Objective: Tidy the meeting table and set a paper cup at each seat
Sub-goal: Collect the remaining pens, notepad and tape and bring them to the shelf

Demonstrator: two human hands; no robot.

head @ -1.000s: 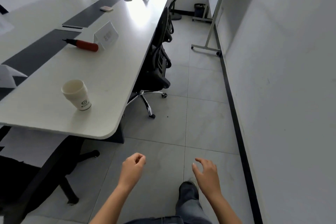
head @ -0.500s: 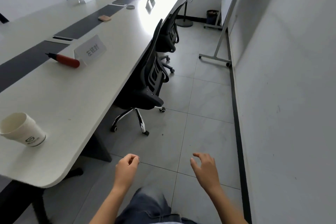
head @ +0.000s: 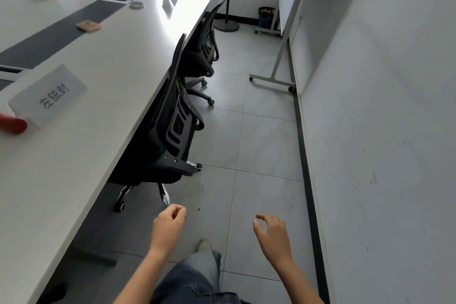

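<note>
Cup out of view, bench at left: left hand loosely curled, right hand relaxed, both hands empty, suggest walking past a chair; next move calls for fetching a cup.

Left hand and right hand are bare, forearms uncovered down to the near edge. Between them, faded blue-grey jeans, and a pale shoe toe at the cuff.
</note>
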